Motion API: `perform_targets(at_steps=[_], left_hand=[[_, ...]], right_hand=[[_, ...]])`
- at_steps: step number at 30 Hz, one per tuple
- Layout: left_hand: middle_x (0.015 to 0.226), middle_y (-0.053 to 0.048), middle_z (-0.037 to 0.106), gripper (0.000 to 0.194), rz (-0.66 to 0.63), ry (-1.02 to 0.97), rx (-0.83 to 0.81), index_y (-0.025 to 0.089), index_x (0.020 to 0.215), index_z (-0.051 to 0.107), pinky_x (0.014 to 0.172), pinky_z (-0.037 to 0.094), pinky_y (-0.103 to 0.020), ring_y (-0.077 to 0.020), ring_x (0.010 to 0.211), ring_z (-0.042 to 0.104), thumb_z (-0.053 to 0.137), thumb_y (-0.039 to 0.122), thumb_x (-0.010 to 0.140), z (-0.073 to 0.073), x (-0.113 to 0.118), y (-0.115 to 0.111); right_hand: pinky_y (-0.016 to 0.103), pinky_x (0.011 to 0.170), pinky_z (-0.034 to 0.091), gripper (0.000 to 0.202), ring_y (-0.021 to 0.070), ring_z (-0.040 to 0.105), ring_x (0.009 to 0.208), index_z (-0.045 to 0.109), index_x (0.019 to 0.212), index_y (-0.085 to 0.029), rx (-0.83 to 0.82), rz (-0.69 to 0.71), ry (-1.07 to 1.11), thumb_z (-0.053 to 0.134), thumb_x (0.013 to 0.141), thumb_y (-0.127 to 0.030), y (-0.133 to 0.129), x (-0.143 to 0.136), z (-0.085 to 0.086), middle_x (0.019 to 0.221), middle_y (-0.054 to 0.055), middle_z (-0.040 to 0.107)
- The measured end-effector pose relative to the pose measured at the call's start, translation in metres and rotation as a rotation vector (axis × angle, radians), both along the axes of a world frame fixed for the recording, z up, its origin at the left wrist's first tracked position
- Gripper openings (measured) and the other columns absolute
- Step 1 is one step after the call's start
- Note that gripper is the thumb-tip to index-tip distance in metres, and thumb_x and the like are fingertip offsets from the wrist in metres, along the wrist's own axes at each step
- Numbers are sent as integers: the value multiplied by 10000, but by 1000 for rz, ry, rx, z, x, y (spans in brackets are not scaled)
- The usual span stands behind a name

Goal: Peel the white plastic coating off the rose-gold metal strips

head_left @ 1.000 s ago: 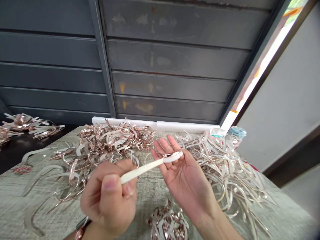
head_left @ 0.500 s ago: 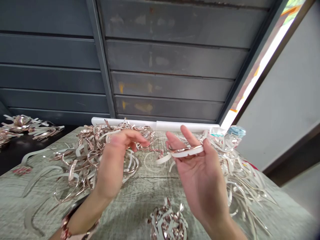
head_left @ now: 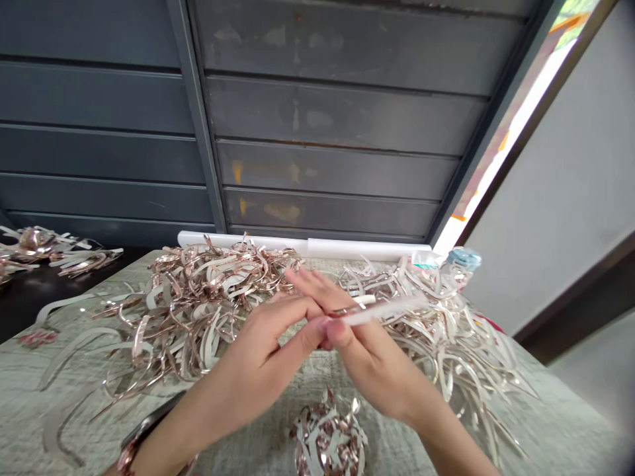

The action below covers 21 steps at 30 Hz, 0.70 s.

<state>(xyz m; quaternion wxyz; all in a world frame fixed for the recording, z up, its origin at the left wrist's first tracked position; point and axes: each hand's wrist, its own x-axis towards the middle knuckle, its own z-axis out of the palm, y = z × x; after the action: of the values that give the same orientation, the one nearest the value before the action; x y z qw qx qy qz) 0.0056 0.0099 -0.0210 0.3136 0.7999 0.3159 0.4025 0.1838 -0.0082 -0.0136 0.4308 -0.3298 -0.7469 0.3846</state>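
Observation:
My two hands meet over the middle of the table. Between them runs a narrow strip (head_left: 384,311), white on one side and shiny rose gold on the other, its far end blurred by motion. My left hand (head_left: 278,350) pinches it near its left end with thumb and fingers. The thumb of my right hand (head_left: 372,354) presses the strip against the fingers, which stretch up and to the left. Below the hands sits a bunch of short rose-gold and white strip pieces (head_left: 331,443). A bracelet and dark band circle my left wrist.
Tangled rose-gold strips (head_left: 183,311) heap on the left of the wood-patterned table (head_left: 238,439); paler strips (head_left: 446,330) heap on the right. A white roll (head_left: 347,248) lies along the back edge. A blue roll (head_left: 464,258) stands back right. More strips (head_left: 44,248) lie far left.
My hands were apart, the left one empty and the right palm up with the strip across its fingers. They have come together, and the right hand has turned over.

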Motion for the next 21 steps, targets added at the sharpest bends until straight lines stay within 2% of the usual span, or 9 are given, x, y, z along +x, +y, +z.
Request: perform_targets(at_steps=[3,6,9,13,16,19,21], left_hand=[[801,42,666,324,-5,97,154,215,794,608,858,371,-309,-151,843,589,458,327,1058,1,-3,7],[758,46,653,334,-4,199,334,199,727,573,862,335,-330,-151,804,574,499,278,1043,3,-8,18],[772,56,680,256,-19,227,446,211,785,624,902,322,-346,-148,800,592,537,222,1026,4,-15,26],[866,41,732,208,-76,250,471,216,859,673,1023,298,-375,-145,850,632,545,201,1022,5,-22,29],[785,37,699,170,-41,282,455,240,1025,705,1095,268,-411,-161,855,624,537,263,1031,5,-26,31],[662,68,623,280,-47,343,381,330,1297,632,1138,240,-431,-169,862,609,504,304,1048,5,-27,32],[771,60,673,314,-96,353,351,379,1335,604,1145,250,-423,-167,931,611,468,302,1063,5,-26,33]], right_hand=[[566,1266,107,499,267,369,1497,404,1517,-445,-138,1,-21,254,1059,-574,4,3,2,1533,-44,536],[544,1274,50,510,247,301,1530,421,1502,-440,-230,-17,27,248,1050,-601,5,3,-1,1584,-65,465],[558,1272,34,528,262,263,1544,459,1486,-420,-339,-63,31,306,1027,-633,4,5,-6,1615,-60,414],[621,1253,89,561,318,265,1541,472,1493,-377,-414,-106,122,431,995,-630,-2,10,-3,1592,-6,455],[622,1242,164,507,333,301,1526,567,1421,-392,-413,-46,177,397,1006,-629,-6,14,10,1574,-35,478],[610,1241,183,484,327,286,1533,615,1365,-424,-400,3,186,344,1021,-630,-6,18,19,1580,-89,458],[599,1252,148,476,299,263,1543,600,1367,-454,-376,37,235,315,1028,-629,-3,19,18,1564,-117,475]])
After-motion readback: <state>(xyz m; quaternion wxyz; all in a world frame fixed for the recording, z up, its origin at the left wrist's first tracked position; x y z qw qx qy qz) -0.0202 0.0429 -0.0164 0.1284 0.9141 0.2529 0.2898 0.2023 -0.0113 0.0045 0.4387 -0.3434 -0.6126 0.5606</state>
